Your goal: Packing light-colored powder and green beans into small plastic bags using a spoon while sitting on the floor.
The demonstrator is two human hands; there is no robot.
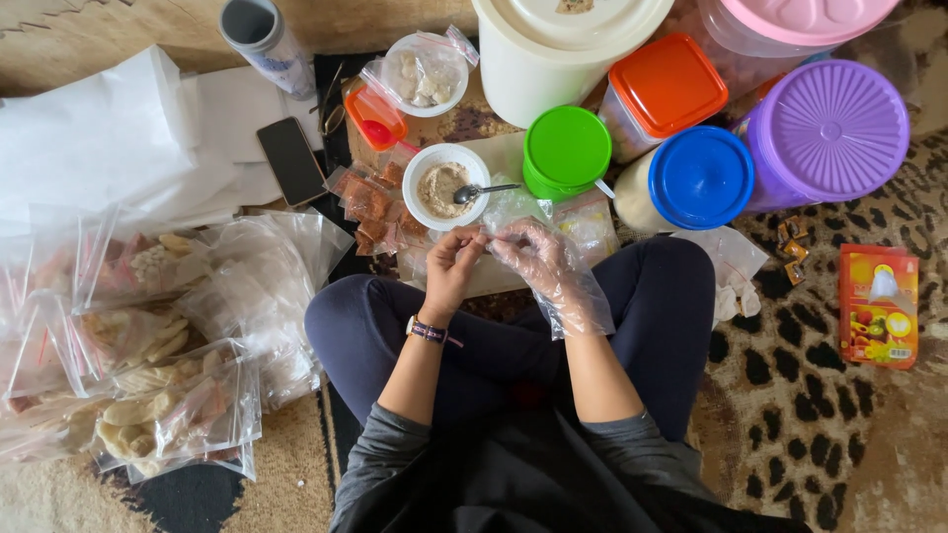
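I sit cross-legged on the floor. My left hand [452, 265] is bare, with a watch at the wrist, and pinches the edge of a small clear plastic bag [491, 240] in front of my knees. My right hand [538, 259] wears a loose clear plastic glove and grips the same small bag from the other side. Just beyond my fingers stands a white bowl [423, 168] of pale powder with a metal spoon [484, 190] resting in it. Small sealed packets of brown seasoning [370, 202] lie to the left of the bowl.
Lidded tubs stand ahead: green [567, 148], blue [699, 178], orange [668, 87], purple [828, 130], pink [790, 18], and a large white bucket [553, 49]. Bagged crackers [163, 395] pile up on the left. A phone [291, 160] and a red carton [878, 306] lie nearby.
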